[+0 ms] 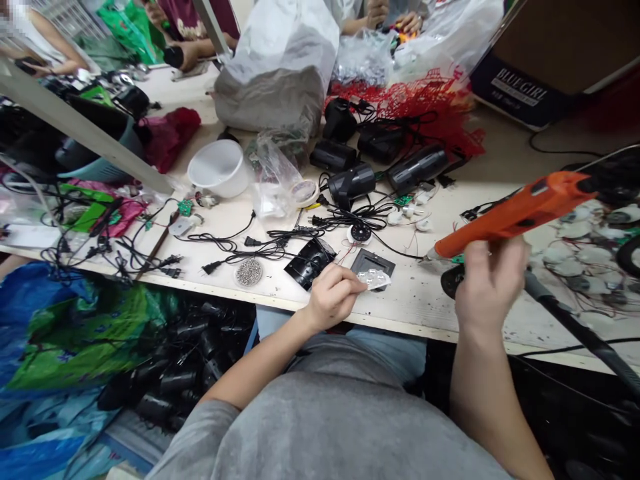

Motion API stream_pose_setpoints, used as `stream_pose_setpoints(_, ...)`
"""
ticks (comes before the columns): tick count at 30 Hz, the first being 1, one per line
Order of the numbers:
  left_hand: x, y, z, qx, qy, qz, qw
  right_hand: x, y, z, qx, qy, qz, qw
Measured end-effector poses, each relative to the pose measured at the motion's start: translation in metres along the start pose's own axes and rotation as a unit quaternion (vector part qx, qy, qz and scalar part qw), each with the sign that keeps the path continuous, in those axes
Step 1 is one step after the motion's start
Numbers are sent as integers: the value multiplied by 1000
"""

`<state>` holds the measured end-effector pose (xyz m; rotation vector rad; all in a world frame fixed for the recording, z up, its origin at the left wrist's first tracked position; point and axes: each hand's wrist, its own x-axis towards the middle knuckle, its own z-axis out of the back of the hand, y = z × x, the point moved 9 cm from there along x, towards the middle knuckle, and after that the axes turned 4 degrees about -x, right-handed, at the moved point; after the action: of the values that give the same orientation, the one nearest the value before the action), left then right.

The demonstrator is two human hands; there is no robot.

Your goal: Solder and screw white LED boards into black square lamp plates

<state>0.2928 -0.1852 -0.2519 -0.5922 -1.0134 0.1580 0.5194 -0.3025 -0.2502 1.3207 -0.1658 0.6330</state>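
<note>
My left hand (pixel 333 297) pinches the edge of a thin translucent plate with small raised cells (pixel 374 279). That plate is over a dark square frame (pixel 361 260) lying on the bench. My right hand (pixel 485 287) grips an orange electric screwdriver (pixel 510 215), held nearly level with its tip pointing left, to the right of the frame. Just left of my left hand lies an open black cylindrical housing (pixel 309 262). A round black part with a white rim (pixel 361 232) and thin red wires sits behind the frame. A round dish of small screws (pixel 249 272) stands further left.
Black housings (pixel 353 183) and coiled plug cords (pixel 280 240) lie behind. A white bowl (pixel 219 168) and tape roll (pixel 304 193) are at back left. Wired white parts (pixel 575 260) cover the right side. A dark rod (pixel 575 327) crosses the front edge. Co-workers sit opposite.
</note>
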Motion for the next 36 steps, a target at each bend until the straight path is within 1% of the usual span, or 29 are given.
stream_pose_setpoints(1, 0, 0, 2, -1, -5, 3, 1000, -9, 3, 6, -24, -16, 19, 999)
stream_pose_setpoints(2, 0, 0, 4, -4, -8, 6, 1000, -19, 8, 8, -34, -18, 43, 998)
stream_pose_setpoints(3, 0, 0, 6, -9, -12, 8, 1000, -29, 14, 6, -30, -1, 69, 997)
stream_pose_setpoints(4, 0, -1, 7, -13, -16, 6, 1000, -40, 22, -3, -25, 47, 98, 994)
stream_pose_setpoints(5, 0, -3, 8, -16, -21, 2, 1000, -51, 29, -15, -21, 108, 128, 986)
stream_pose_setpoints(7, -1, -8, 8, -15, -19, -5, 1000, -73, 44, -39, -9, 223, 183, 958)
stream_pose_setpoints(8, -1, -10, 6, -11, -10, -2, 1000, -81, 51, -47, -2, 258, 206, 944)
stream_pose_setpoints(9, -1, -10, 4, -8, 4, 7, 1000, -85, 57, -51, 4, 274, 225, 935)
stream_pose_setpoints(11, -2, -6, 3, -10, 33, 42, 999, -83, 66, -55, 14, 263, 241, 934)
stream_pose_setpoints(12, -2, -3, 7, -12, 37, 59, 998, -79, 67, -55, 20, 248, 238, 939)
stream_pose_setpoints(13, -2, 2, 15, -8, 32, 70, 997, -74, 68, -54, 28, 231, 227, 946)
stream_pose_setpoints(15, -2, 13, 43, 27, 4, 83, 996, -64, 66, -53, 49, 202, 189, 960)
stream_pose_setpoints(17, -6, 33, 78, 104, -21, 112, 988, -56, 61, -54, 80, 183, 132, 971)
stream_pose_setpoints(18, -10, 48, 97, 151, -22, 148, 977, -53, 58, -54, 96, 175, 102, 975)
stream_pose_setpoints(20, -22, 83, 129, 246, 5, 242, 939, -50, 53, -56, 120, 161, 54, 978)
stream_pose_setpoints(21, -27, 99, 141, 284, 29, 284, 915, -50, 51, -57, 129, 156, 41, 978)
stream_pose_setpoints(22, -32, 112, 148, 308, 59, 315, 896, -49, 50, -57, 131, 151, 34, 979)
stream_pose_setpoints(23, -36, 122, 152, 322, 90, 337, 880, -49, 49, -58, 127, 147, 32, 980)
stream_pose_setpoints(25, -38, 135, 151, 332, 141, 356, 862, -50, 46, -60, 102, 147, 35, 983)
stream_pose_setpoints(27, -34, 140, 143, 335, 173, 357, 854, -51, 43, -61, 70, 149, 41, 986)
stream_pose_setpoints(29, -28, 142, 133, 339, 197, 356, 848, -51, 43, -58, 67, 141, 36, 987)
stream_pose_setpoints(31, -24, 143, 125, 344, 224, 354, 840, -48, 47, -52, 99, 117, 12, 988)
stream_pose_setpoints(33, -21, 146, 122, 346, 247, 353, 834, -43, 55, -46, 146, 94, -10, 985)
stream_pose_setpoints(36, -19, 150, 125, 314, 261, 356, 840, -33, 73, -47, 226, 93, -18, 970)
